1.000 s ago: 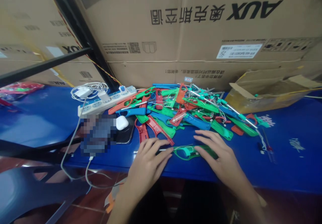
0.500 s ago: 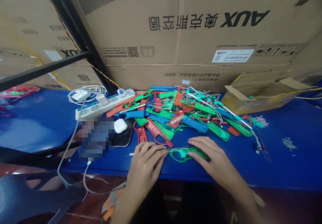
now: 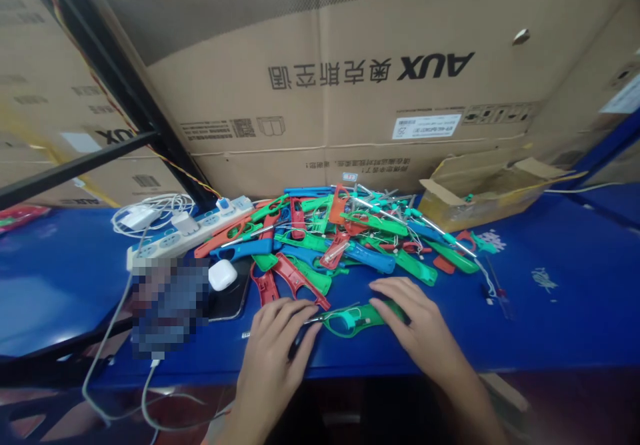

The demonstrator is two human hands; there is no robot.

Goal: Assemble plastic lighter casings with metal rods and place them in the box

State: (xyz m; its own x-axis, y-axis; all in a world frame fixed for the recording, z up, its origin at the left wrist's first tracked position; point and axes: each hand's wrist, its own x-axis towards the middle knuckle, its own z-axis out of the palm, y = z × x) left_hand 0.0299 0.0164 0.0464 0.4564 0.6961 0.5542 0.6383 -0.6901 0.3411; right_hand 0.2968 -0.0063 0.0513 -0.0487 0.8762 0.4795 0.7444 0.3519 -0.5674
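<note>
A green plastic handle piece (image 3: pixel 350 318) with a thin metal rod at its left end lies near the front edge of the blue table (image 3: pixel 550 325). My left hand (image 3: pixel 277 338) rests on the table with its fingertips pressed on the rod end. My right hand (image 3: pixel 410 321) lies over the right end of the same green piece, fingers curved down on it. Just behind both hands sits a heap of red, green and blue plastic handle pieces and metal rods (image 3: pixel 345 238).
A white power strip (image 3: pixel 190 228) with chargers and cables lies at the back left. A dark phone and a white earbud case (image 3: pixel 222 274) sit left of the heap. An open cardboard box (image 3: pixel 480 188) stands at the back right. Large cartons (image 3: pixel 350 78) wall the back.
The view has tilted up and shifted, so everything sits lower in the picture. Both hands stay on the green piece; my left fingers have slid a little along the rod.
</note>
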